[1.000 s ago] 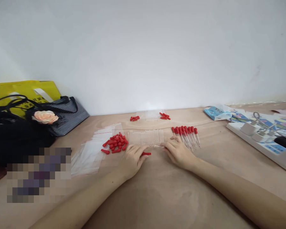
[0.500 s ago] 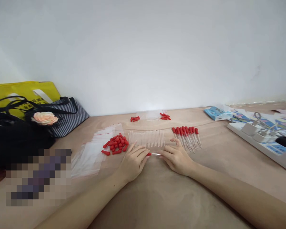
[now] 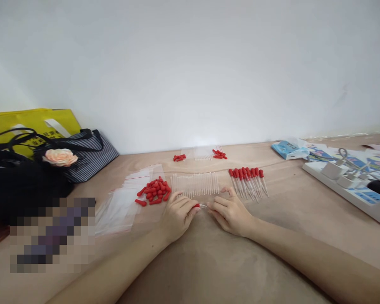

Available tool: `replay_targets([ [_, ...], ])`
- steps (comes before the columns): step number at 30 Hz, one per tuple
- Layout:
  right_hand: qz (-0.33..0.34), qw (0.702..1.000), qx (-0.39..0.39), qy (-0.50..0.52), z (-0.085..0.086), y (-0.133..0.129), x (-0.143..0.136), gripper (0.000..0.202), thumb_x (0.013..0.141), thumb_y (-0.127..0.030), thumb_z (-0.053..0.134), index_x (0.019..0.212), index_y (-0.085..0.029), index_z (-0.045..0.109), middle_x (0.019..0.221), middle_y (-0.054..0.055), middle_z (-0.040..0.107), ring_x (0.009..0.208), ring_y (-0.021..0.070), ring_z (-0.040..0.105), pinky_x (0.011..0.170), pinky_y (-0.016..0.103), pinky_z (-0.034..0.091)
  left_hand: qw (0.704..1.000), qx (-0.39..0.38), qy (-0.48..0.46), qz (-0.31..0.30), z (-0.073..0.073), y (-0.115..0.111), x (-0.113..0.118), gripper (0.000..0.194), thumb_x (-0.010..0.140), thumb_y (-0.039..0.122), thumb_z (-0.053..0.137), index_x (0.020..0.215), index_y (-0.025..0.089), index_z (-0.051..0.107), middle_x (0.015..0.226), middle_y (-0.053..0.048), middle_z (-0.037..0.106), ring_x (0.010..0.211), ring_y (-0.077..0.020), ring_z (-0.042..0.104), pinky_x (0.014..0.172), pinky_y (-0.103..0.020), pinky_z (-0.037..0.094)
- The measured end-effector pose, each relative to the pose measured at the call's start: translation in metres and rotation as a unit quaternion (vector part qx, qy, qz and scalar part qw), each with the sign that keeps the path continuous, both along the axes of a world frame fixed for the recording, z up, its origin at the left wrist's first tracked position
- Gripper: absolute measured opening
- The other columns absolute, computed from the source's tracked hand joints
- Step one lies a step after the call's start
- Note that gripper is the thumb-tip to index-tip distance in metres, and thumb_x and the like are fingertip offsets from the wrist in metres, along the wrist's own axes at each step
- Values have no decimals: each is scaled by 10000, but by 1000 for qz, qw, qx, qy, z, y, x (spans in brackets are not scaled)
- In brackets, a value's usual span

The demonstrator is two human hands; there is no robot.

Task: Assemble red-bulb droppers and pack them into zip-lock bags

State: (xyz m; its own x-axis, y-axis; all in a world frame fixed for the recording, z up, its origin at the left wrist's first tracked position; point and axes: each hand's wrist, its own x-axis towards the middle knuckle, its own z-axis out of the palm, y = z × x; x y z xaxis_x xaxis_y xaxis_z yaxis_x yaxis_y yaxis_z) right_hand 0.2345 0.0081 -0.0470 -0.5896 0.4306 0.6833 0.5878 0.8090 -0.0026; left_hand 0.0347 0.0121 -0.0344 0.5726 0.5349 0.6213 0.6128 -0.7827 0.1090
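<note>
My left hand (image 3: 180,215) pinches a red rubber bulb (image 3: 196,205) near the middle of the table. A clear thin tube (image 3: 203,206) runs from the bulb to the fingertips of my right hand (image 3: 230,213), which are closed on it. Just beyond both hands lies a row of clear tubes (image 3: 196,184). Several loose red bulbs (image 3: 156,191) are heaped on clear plastic bags left of the row. To the right, several droppers with red bulbs (image 3: 247,174) lie side by side, tips toward me.
Clear zip bags (image 3: 120,207) lie at the left, near a striped bag (image 3: 91,158) and a yellow bag (image 3: 61,116). More red bulbs (image 3: 219,154) sit by the wall. At the right are a blue packet (image 3: 289,150) and a white power strip (image 3: 345,192) with plugs.
My right hand has shifted slightly left, toward my left hand. Less of the clear tube shows between the hands, and it now tilts a little.
</note>
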Motion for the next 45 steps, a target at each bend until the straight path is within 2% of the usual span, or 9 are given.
replay_targets([
  [8, 22, 997, 59, -34, 4, 5, 4, 249, 829, -74, 340, 788, -141, 576, 592, -26, 541, 503, 73, 398, 860, 374, 232, 999, -14, 21, -22, 2, -2, 0, 163, 873, 202, 411, 793, 183, 553, 726, 11, 653, 669, -127, 570, 890, -390, 283],
  [15, 19, 992, 99, -70, 3, 8, 4, 254, 814, -70, 336, 780, -141, 578, 578, -28, 495, 548, 95, 399, 838, 377, 229, 998, -25, 38, -32, 1, -3, 0, 156, 867, 192, 411, 804, 182, 554, 727, 8, 652, 669, -130, 565, 894, -392, 281],
  [28, 11, 996, 63, -66, 2, 3, -6, 282, 828, -88, 332, 670, -134, 560, 601, -4, 483, 517, 98, 376, 721, 310, 266, 998, -2, 43, -34, 2, -5, 6, 190, 851, 223, 413, 721, 172, 543, 647, 18, 624, 601, -116, 550, 887, -378, 296],
  [32, 6, 994, 83, -67, 5, 7, -3, 286, 866, -119, 335, 733, -139, 588, 603, -5, 524, 543, 102, 413, 765, 333, 259, 999, -31, 40, -19, 2, -4, 5, 176, 860, 235, 425, 763, 179, 562, 694, 18, 646, 641, -121, 567, 916, -395, 262],
  [37, -21, 996, 62, -54, 6, 12, 8, 238, 883, -213, 393, 787, -161, 604, 640, 3, 573, 629, 118, 472, 807, 343, 257, 999, -45, 21, 10, 6, -3, 2, 121, 835, 273, 495, 854, 213, 599, 741, 23, 675, 708, -144, 589, 957, -443, 196],
  [40, -22, 997, 60, -51, 3, 12, 13, 243, 881, -174, 374, 808, -164, 606, 666, 6, 587, 626, 113, 474, 816, 346, 258, 998, -50, 22, 16, 8, -3, 1, 113, 832, 253, 501, 822, 218, 608, 733, 32, 679, 687, -136, 592, 980, -454, 166],
  [45, -6, 998, 53, -33, 1, 10, 10, 283, 860, -136, 339, 749, -152, 599, 615, 4, 549, 569, 103, 444, 783, 330, 275, 999, -45, 13, 9, 8, -5, 2, 149, 841, 236, 468, 783, 208, 602, 693, 23, 671, 662, -133, 588, 967, -451, 193],
])
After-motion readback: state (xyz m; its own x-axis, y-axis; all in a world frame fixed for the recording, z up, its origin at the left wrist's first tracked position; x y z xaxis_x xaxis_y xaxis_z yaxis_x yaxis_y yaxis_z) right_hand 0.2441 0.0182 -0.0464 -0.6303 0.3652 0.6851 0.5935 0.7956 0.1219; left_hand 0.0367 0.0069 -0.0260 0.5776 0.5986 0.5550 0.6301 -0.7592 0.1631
